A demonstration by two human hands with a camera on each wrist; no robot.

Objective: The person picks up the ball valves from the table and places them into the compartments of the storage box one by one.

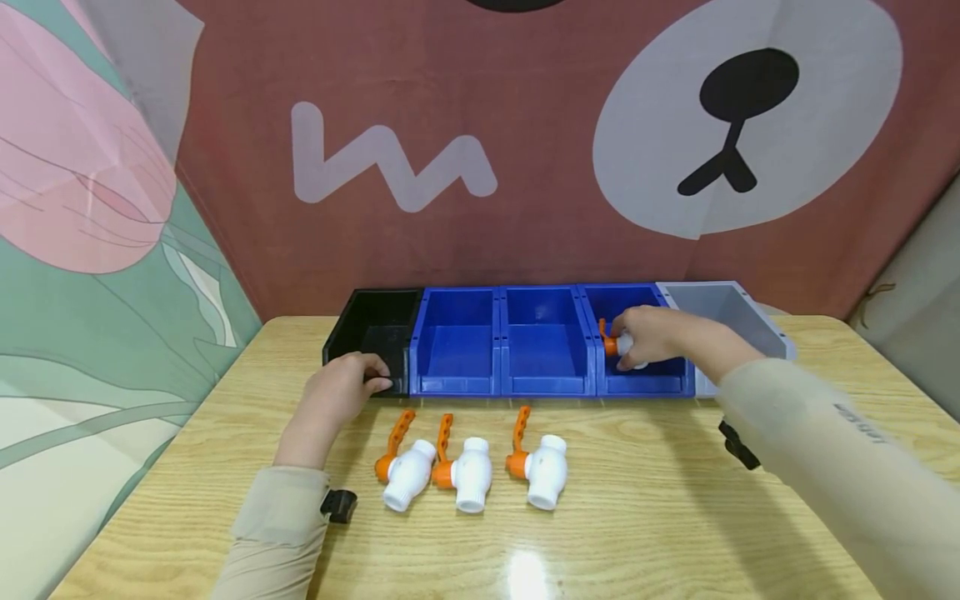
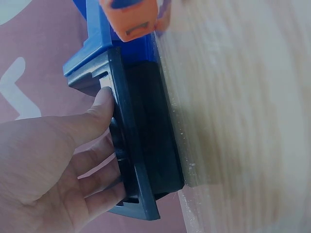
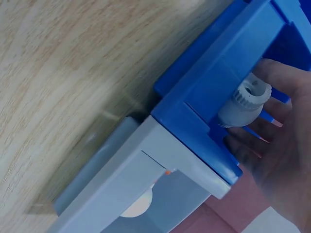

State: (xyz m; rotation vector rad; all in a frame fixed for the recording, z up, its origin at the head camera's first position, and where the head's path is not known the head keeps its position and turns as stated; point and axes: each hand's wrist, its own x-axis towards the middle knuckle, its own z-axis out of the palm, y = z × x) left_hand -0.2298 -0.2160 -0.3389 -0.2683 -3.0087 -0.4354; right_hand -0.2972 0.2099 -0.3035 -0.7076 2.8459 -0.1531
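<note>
Head: the right hand (image 1: pixel 652 332) grips an orange-handled white plastic valve (image 1: pixel 611 345) in the rightmost blue plastic bin (image 1: pixel 647 384); left wrist: the left hand (image 2: pixel 60 160), fingers loose, touches a black plastic bin (image 2: pixel 153 136); right wrist: the gripped valve's ribbed end shows

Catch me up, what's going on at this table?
A person's right hand holds a white valve with an orange handle inside the rightmost blue bin. The left hand is at the front of the black bin, thumb touching its rim. Three more valves lie on the table before the bins, and a white piece shows in the gray bin.
</note>
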